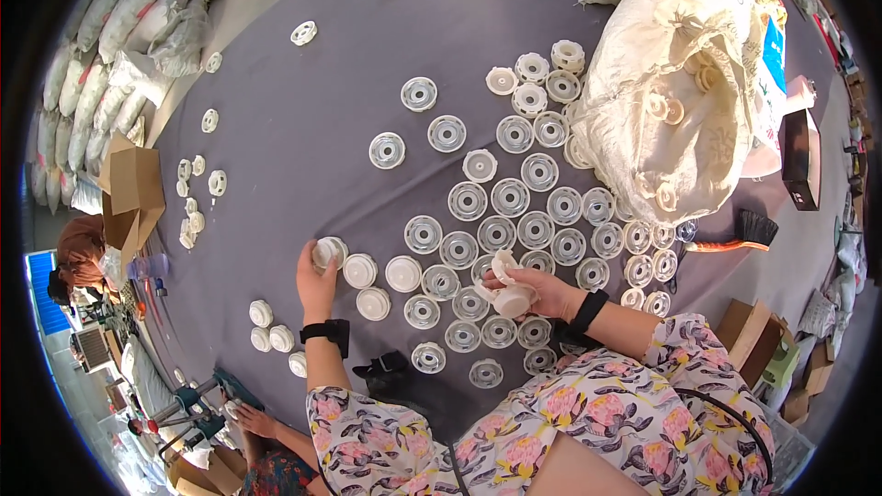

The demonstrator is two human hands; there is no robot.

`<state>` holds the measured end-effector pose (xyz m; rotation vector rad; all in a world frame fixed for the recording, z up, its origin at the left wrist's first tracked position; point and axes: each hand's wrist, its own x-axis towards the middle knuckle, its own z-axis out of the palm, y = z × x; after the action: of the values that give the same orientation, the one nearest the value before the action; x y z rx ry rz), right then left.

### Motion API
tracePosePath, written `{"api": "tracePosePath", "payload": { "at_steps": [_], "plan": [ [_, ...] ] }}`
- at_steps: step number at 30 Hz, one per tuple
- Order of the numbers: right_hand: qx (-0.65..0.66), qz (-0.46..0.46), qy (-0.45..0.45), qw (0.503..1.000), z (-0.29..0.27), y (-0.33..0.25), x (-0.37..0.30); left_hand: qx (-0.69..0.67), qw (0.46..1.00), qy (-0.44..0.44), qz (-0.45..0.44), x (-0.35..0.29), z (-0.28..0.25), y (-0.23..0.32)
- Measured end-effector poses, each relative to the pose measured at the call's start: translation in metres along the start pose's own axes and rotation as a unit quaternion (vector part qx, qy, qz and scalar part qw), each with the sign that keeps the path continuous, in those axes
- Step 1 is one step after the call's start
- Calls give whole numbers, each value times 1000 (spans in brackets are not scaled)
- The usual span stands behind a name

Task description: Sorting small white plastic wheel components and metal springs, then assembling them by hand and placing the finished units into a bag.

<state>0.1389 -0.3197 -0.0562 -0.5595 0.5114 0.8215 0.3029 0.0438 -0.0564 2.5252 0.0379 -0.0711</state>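
Observation:
My left hand (317, 283) is closed round the edge of a white round plastic part (336, 251) at the left end of a small group of domed white parts (360, 271). My right hand (548, 294) holds white plastic pieces: a notched ring (503, 263) stands up by the fingertips, and a cup-shaped piece (513, 301) sits lower against the fingers. Beneath and around that hand lie many round white parts with shiny, clear-looking centres (497, 231), spread over the grey cloth (303, 129). How the two pieces in my right hand touch is partly hidden by the fingers.
A large woven sack (634, 83) with white parts inside lies open at the right. Near it are a black-bristled brush (755, 230) and a dark box (801, 161). Loose rings (217, 183) lie far left. Another person's hand (254, 420) shows at lower left.

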Motion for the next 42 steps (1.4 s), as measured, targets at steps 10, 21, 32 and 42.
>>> {"api": "tracePosePath", "payload": {
  "at_steps": [10,21,32,42],
  "plan": [
    [-20,-14,21,999,14,-1,-6,95,992,44,74,-5,4,10],
    [-57,-29,-22,998,37,-11,4,49,978,43,200,-27,19,92],
    [-17,26,-91,995,32,-12,11,-559,779,-279,-61,-76,56,166],
    [-13,48,-21,999,17,-12,24,-30,986,9,161,94,73,143]
  ]
}}
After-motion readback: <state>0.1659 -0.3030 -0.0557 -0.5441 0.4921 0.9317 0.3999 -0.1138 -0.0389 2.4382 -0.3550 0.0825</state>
